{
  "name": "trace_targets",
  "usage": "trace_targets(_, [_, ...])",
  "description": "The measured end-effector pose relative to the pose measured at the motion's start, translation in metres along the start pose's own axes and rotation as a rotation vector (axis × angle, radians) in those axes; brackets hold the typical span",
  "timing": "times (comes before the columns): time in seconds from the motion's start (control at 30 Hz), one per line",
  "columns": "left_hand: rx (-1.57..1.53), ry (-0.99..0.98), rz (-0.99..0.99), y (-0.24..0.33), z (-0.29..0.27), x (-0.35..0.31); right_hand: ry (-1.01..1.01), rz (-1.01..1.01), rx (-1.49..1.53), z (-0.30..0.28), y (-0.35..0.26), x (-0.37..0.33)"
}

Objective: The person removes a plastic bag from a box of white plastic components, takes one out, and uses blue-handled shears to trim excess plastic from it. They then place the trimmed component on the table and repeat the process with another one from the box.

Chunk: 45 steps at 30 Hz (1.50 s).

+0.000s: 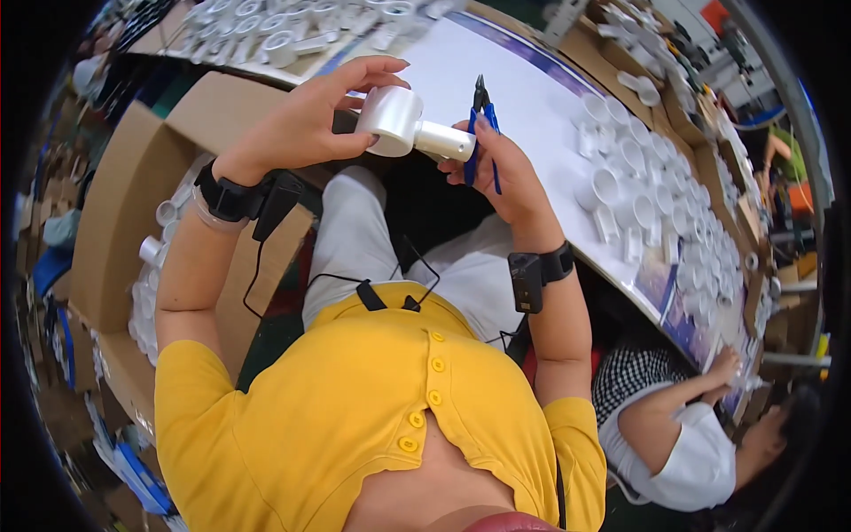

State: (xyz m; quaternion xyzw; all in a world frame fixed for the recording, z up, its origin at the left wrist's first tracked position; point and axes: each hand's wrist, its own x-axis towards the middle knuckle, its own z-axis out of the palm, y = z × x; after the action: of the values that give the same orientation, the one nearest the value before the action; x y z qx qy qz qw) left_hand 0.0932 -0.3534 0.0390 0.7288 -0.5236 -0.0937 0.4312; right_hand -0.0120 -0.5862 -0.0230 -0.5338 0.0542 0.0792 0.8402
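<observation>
1. Carton (pixel 115 213), brown cardboard, at my far left beside the knee; white plastic pieces (pixel 155 253) of the same make lie inside it, well apart from either hand.
2. Left hand (pixel 306 120): I see it curled over the round head of a white plastic part (pixel 403 124), thumb below, fingers (pixel 377 69) arched across the top. Closed on the part, not clenched.
3. White plastic part, item in hand: drum-shaped head with a short stem. Its long axis runs left to right, head in my left hand, stem end pointing at and touching my right hand. It is held above my lap, short of the table edge.
4. Right hand (pixel 505 173): wrapped round blue-handled cutters (pixel 481 115), tips upright, just beside the stem end. Fingertips also steady the stem.
5. Table (pixel 532 106), white-topped, beyond both hands; rows of finished white parts (pixel 638 186) lie at its right side.
6. Co-worker (pixel 683 426), lower right, hands at the table end.
</observation>
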Motion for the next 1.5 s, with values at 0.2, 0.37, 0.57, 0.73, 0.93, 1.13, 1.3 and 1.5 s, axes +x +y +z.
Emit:
trace_targets(0.2, [-0.023, -0.05, 0.079, -0.013, 0.029, 0.033, 0.165, -0.128, 0.046, -0.014, 0.01, -0.023])
trace_targets(0.37, [-0.589, 0.109, 0.063, -0.037, 0.067, 0.043, 0.246, -0.198, 0.129, -0.019, 0.008, -0.026])
trace_targets(0.57, [-1.064, 0.215, -0.063, -0.046, 0.093, 0.044, 0.246, -0.196, 0.093, -0.017, 0.009, -0.026])
trace_targets(0.73, [-1.164, 0.22, -0.199, -0.054, 0.096, 0.047, 0.213, -0.163, 0.148, -0.017, 0.016, -0.019])
trace_targets(0.93, [-1.31, 0.212, -0.204, -0.059, 0.097, 0.046, 0.099, -0.094, 0.406, -0.018, 0.017, -0.014])
trace_targets(1.13, [-1.042, 0.275, -0.233, -0.047, 0.098, 0.048, 0.01, -0.033, 0.636, -0.019, 0.018, -0.012])
trace_targets(1.3, [-0.86, 0.36, -0.389, -0.044, 0.1, 0.049, -0.014, 0.023, 0.734, -0.016, 0.022, -0.011])
trace_targets(1.5, [-0.735, 0.392, -0.46, -0.041, 0.097, 0.051, -0.027, 0.065, 0.784, -0.018, 0.028, -0.008])
